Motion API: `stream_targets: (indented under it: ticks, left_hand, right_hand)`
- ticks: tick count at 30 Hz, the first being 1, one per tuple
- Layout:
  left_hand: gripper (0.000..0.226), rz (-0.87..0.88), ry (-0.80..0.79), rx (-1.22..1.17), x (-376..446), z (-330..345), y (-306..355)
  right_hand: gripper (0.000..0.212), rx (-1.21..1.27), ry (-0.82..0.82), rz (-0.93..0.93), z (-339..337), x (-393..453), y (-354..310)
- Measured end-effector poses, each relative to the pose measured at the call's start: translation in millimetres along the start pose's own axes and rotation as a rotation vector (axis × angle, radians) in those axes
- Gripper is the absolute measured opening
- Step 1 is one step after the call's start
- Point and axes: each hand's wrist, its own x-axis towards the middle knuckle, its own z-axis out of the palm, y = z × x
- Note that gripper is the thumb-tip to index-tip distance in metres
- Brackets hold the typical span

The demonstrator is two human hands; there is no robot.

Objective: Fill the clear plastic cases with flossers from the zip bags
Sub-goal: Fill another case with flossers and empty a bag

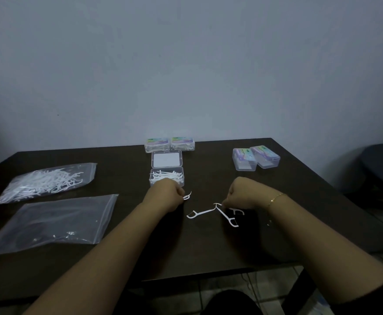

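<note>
Flossers [196, 214] were lying loose on the dark table [299, 201], just in front of the open clear case [166, 178], which already looked partly filled. The left hand [165, 194] had its fingers curled around one flosser [187, 196], right beside the case's near edge, so it was the closer hand for the drop. The right hand [240, 194] was pinching the handle tips of two flossers [228, 218] whose long axes fanned out toward the person. My guess: the left-hand flosser had to be turned to lie lengthwise with those in the case.
</note>
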Motion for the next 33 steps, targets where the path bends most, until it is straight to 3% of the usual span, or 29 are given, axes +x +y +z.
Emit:
stream_targets:
  ticks: [4, 14, 18, 21, 29, 33]
  left_hand:
    - [0.021, -0.004, 0.012, 0.050, -1, -3, -6]
    - [0.016, -0.029, -0.003, 0.266, -5, -9, -13]
    - [0.013, -0.051, -0.119, 0.266, -4, -16, -8]
    - [0.028, -0.062, -0.192, 0.288, -2, -24, -6]
    - [0.028, -0.042, -0.173, 0.404, -2, -31, -8]
    - [0.033, -0.039, -0.201, 0.393, -2, -30, -11]
  right_hand:
    - [0.036, -0.071, -0.069, -0.010, 3, -7, -6]
    - [0.029, -0.050, 0.008, 0.075, 0, 16, -13]
    - [0.030, -0.028, 0.004, -0.001, 6, 24, -26]
    - [0.026, -0.027, 0.013, -0.111, 11, 22, -38]
    - [0.030, -0.052, -0.141, -0.251, 6, 4, -48]
    - [0.026, -0.156, -0.116, -0.251, 10, 7, -57]
